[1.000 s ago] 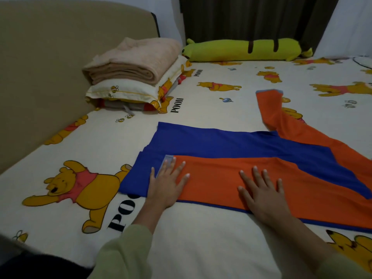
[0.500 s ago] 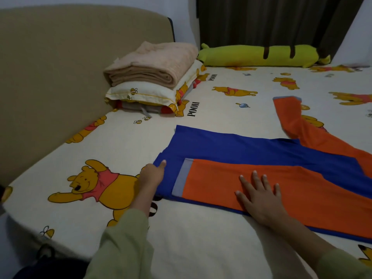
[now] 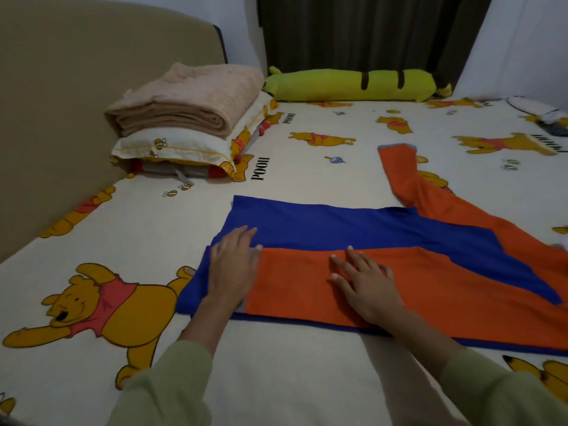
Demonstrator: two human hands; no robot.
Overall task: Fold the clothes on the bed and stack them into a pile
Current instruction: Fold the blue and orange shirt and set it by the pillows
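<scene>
Both hands are down flat on the shirt (image 3: 353, 229), a blue and orange garment spread across the near half of the bed (image 3: 307, 379). The left hand (image 3: 235, 267) lies open, fingers straight and close together, palm on the blue left edge with fingertips at the end of the folded-in orange sleeve. The right hand (image 3: 364, 284) is spread, fingers splayed, pressing on that orange sleeve, which lies across the near part of the blue body. The other sleeve (image 3: 402, 176) sticks out toward the far right, unfolded. Far left, a beige blanket (image 3: 187, 99) sits folded on a pillow (image 3: 172, 149) by the headboard (image 3: 61, 103). A green bolster (image 3: 353, 84) lies along the far edge.
</scene>
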